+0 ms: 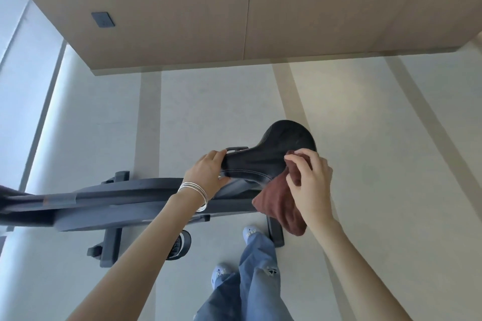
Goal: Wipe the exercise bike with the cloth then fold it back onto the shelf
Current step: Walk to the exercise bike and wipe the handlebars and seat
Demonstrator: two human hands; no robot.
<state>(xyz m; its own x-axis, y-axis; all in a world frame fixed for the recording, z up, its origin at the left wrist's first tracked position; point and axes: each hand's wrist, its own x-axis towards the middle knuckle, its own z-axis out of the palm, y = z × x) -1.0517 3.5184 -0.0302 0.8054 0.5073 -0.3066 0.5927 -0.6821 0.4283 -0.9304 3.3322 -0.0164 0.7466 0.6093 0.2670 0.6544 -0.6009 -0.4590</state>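
- Both hands are on the saddle of the exercise bike, so I read the step in hand as wiping the seat.
- My left hand is curled closed around the saddle's narrow nose, thumb underneath, with bangles on the wrist; it steadies the seat.
- My right hand pinches the dark red cloth between thumb and fingertips, fingers bent, not a full fist. A bunched corner sits on the saddle's near edge by the wide end; the rest hangs down below the hand, beside the seat.
- To wipe well, I would spread more cloth flat under the palm instead of a pinched corner, then stroke along the seat from wide end to nose, keeping the nose braced.
- Stitched side edges and the underside would need a pass too, I judge.
- Saddle's long axis runs left to right across the view, nose pointing left toward the bike's frame and front, wide rear to the right and slightly away from me.
- No shelf is in view.
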